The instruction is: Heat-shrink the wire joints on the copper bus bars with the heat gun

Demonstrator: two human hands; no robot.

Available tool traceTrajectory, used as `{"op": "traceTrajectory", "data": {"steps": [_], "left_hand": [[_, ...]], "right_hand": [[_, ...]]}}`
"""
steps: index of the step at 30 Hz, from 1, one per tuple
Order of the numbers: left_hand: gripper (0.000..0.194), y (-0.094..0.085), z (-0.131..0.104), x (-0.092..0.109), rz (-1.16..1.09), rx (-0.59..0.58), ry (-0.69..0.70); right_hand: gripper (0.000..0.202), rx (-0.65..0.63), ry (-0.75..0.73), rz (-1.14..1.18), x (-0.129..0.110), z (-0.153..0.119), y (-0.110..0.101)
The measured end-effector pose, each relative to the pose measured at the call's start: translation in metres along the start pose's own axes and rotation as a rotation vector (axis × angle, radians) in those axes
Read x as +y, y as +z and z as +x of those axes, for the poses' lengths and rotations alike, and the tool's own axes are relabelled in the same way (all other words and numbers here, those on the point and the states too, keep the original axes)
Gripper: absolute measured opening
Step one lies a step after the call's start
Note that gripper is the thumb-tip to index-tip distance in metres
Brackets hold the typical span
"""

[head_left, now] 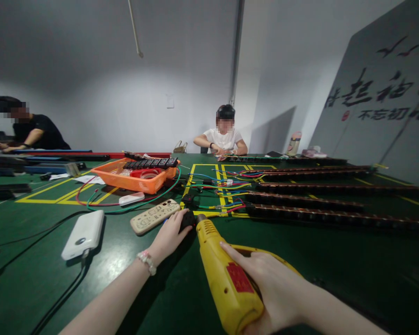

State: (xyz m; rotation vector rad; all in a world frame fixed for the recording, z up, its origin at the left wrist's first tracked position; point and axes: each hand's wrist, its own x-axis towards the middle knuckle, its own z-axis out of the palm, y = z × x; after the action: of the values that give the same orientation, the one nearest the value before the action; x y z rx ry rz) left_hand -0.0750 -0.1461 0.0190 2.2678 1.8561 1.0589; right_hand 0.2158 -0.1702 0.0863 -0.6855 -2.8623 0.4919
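My right hand (275, 284) is wrapped round a yellow heat gun (221, 274), whose metal nozzle points away from me. Close to the nozzle's left side, my left hand (171, 232) has its fingers closed on a small black object (187, 220). A beige phone (155, 217) with a patterned case lies just left of that hand. Coloured wires (226, 208) end near the nozzle and lead right to long dark strips (300, 211) on the green table (125, 288).
An orange basket (125, 179) holds black parts and a red item. A white power bank (84, 235) with a cable lies at the left, a small white device (131, 199) near the basket. One person (224, 137) sits opposite, another (38, 130) at the far left.
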Motion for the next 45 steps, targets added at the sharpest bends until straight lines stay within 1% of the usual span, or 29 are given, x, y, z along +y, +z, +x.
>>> {"op": "traceTrajectory", "data": {"steps": [3, 6, 9, 13, 17, 22, 25, 31, 35, 38, 42, 45], "left_hand": [[0.044, -0.002, -0.001, 0.003, -0.006, 0.006, 0.004], [0.044, -0.002, -0.001, 0.004, -0.008, 0.001, -0.007], [0.045, -0.002, 0.000, 0.002, -0.012, -0.002, -0.013], [0.045, -0.001, 0.000, 0.000, -0.012, -0.009, -0.024], [0.046, -0.001, 0.000, 0.001, -0.007, -0.020, -0.029], [0.044, -0.002, 0.000, 0.002, -0.027, -0.012, -0.021], [0.045, -0.002, 0.001, 0.002, -0.042, -0.013, -0.019], [0.045, 0.000, 0.001, 0.001, -0.053, -0.018, -0.020], [0.046, 0.000, 0.002, -0.001, -0.060, -0.021, -0.030], [0.046, -0.001, 0.002, -0.001, -0.083, -0.017, -0.027], [0.046, -0.002, 0.001, 0.001, -0.085, -0.026, -0.027], [0.045, -0.003, 0.000, 0.003, -0.082, -0.025, -0.029]], "right_hand": [[0.123, -0.022, 0.015, 0.026, -0.003, 0.000, -0.013], [0.120, -0.046, 0.052, 0.021, -0.001, -0.002, -0.024], [0.119, -0.032, 0.104, -0.014, 0.009, -0.009, -0.028], [0.112, -0.006, 0.128, 0.033, 0.022, -0.023, -0.031], [0.112, -0.017, 0.171, 0.033, 0.024, -0.030, -0.036], [0.108, 0.002, 0.133, 0.104, 0.021, -0.029, -0.036], [0.110, -0.008, 0.109, 0.150, 0.017, -0.025, -0.032], [0.116, 0.004, 0.037, 0.217, 0.004, -0.006, -0.019], [0.117, -0.014, 0.006, 0.171, -0.001, 0.007, -0.013], [0.117, -0.017, 0.016, 0.141, -0.002, 0.009, -0.014], [0.119, -0.020, 0.024, 0.107, -0.001, 0.005, -0.019], [0.118, -0.030, 0.087, 0.041, 0.003, -0.002, -0.026]]}}
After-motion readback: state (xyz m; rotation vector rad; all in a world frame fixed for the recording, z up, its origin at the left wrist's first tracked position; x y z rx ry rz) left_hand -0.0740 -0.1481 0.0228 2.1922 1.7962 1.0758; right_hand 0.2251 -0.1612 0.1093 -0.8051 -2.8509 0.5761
